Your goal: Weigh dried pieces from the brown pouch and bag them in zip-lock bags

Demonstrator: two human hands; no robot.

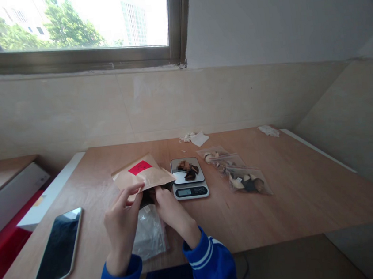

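Note:
A brown paper bag with a red label (139, 167) is held by my left hand (123, 210), its fingers closed on the near edge by the dark opening. My right hand (169, 203) reaches into that opening; its fingertips are hidden inside, so what they grip cannot be made out. Just right of the bag stands a small kitchen scale (192, 191) with a lit display. Dark brown dried slices (190, 172) lie on its metal plate. Under my hands, clear plastic zip bags (150, 234) lie flat on the table.
Several filled clear bags of dried slices (248, 182) overlap right of the scale. A phone (58, 248) with a white cable lies at the left. Torn white paper scraps (199, 138) lie near the wall, with another crumpled scrap (268, 131) farther right. The wooden table (299, 194) meets a tiled wall.

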